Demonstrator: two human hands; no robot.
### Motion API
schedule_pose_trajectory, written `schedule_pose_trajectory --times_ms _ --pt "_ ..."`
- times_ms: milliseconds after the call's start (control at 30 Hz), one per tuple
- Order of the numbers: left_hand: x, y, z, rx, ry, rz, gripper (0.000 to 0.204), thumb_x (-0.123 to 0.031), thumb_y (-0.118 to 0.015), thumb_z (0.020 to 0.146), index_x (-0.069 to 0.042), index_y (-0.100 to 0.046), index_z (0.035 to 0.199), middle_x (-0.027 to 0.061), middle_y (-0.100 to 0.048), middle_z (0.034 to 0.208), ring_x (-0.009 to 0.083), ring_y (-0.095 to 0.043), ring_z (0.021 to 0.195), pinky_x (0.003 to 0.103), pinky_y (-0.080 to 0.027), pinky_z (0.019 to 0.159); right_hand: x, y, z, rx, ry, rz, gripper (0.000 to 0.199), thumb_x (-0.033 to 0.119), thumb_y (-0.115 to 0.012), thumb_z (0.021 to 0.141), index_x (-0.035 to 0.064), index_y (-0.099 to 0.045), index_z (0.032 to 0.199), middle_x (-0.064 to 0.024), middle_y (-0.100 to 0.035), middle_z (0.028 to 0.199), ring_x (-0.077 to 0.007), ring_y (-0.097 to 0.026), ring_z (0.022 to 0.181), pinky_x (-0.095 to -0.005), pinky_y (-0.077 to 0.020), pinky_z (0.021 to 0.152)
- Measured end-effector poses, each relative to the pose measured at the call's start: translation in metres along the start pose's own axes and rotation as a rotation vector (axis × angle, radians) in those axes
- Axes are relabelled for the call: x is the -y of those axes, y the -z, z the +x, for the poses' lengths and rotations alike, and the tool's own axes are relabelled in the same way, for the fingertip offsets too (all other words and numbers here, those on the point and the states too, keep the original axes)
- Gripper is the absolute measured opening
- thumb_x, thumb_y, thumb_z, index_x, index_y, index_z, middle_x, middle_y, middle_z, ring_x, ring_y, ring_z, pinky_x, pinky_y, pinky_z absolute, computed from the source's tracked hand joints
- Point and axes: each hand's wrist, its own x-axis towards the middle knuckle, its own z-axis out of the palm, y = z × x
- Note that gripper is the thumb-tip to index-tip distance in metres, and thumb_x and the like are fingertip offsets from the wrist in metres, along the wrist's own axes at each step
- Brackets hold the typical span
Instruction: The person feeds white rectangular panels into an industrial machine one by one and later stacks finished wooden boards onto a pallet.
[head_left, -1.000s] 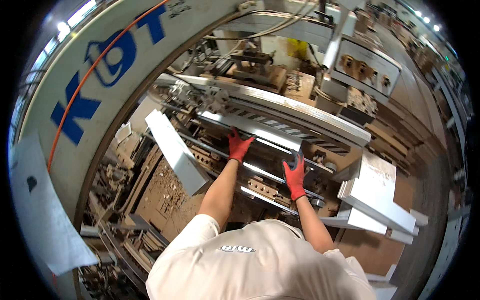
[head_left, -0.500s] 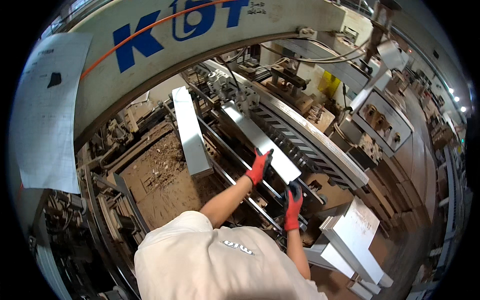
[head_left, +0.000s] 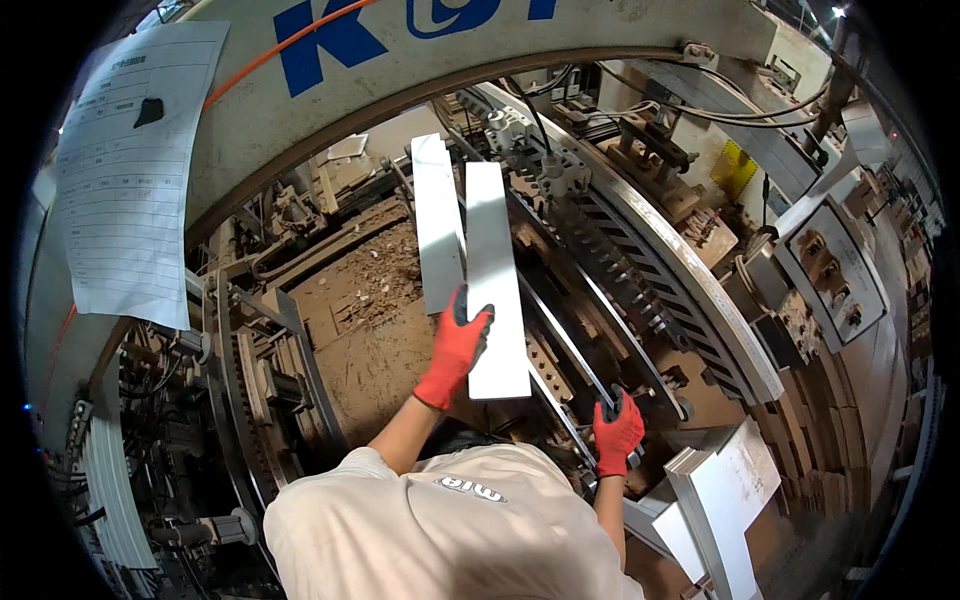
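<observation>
A long, flat white board (head_left: 498, 250) is grasped along its left edge, toward its near end, by the red-gloved left hand (head_left: 457, 348), apparently for one-handed control, beside a stack of long white boards (head_left: 436, 240). Near a slim silvery metal rail (head_left: 570, 345), the red-and-black-gloved right hand (head_left: 617, 430) is placed; whether anything is gripped cannot be told.

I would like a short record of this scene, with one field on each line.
Left hand: gloved, gripping long white board near its left edge
Right hand: gloved, near metal rail; contact unclear
Left of held board: other white boards
Lower right: stacked white panels
Upper left: paper sheet
</observation>
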Motion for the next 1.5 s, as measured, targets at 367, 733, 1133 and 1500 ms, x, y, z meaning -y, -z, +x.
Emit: schedule_pose_trajectory --times_ms 367,733,1133,1500 --pt "-0.058 0.078 0.137 -0.02 -0.244 0.256 0.042 -0.012 -0.068 0.087 -0.001 -0.056 0.125 0.0063 -0.066 0.108 0.0128 -0.062 0.087 0.026 -0.051 0.074 -0.003 0.001 0.002 0.022 0.003 -0.009 0.045 0.032 -0.073 0.075 0.0088 -0.063 0.113 -0.0106 -0.065 0.107 -0.0304 -0.061 0.097 -0.0412 -0.0486 0.084" --pt "-0.013 0.1 0.187 0.19 -0.091 0.425 0.059 -0.034 -0.073 0.082 -0.013 -0.052 0.134 0.0068 -0.061 0.116 0.0239 -0.057 0.104 0.041 -0.047 0.084 -0.004 0.005 -0.002 0.032 -0.025 -0.043 0.05 0.035 -0.073 0.074 0.01 -0.062 0.116 -0.0113 -0.064 0.11 -0.0305 -0.061 0.102 -0.041 -0.0487 0.084" --pt "-0.043 0.075 0.105 -0.135 -0.41 0.871 0.082 -0.05 -0.066 0.086 -0.014 -0.03 0.15 0.0235 -0.026 0.152 0.0334 -0.043 0.132 0.044 -0.043 0.102 0.017 0.223 -0.04 0.06 0.049 0.069 0.059 0.028 -0.076 0.071 0.0076 -0.056 0.123 -0.0134 -0.059 0.121 -0.0317 -0.057 0.108 -0.0405 -0.044 0.096" --pt "-0.021 -0.053 0.014 0.468 -0.659 0.534 0.055 -0.001 -0.063 0.084 -0.003 -0.047 0.137 0.0107 -0.051 0.137 0.022 -0.047 0.126 0.035 -0.038 0.105 -0.21 0.308 -0.155 0.192 -0.437 -0.646 0.076 0.023 -0.078 0.048 0.0095 -0.051 0.118 -0.0145 -0.056 0.119 -0.0335 -0.047 0.12 -0.0474 -0.0353 0.102"
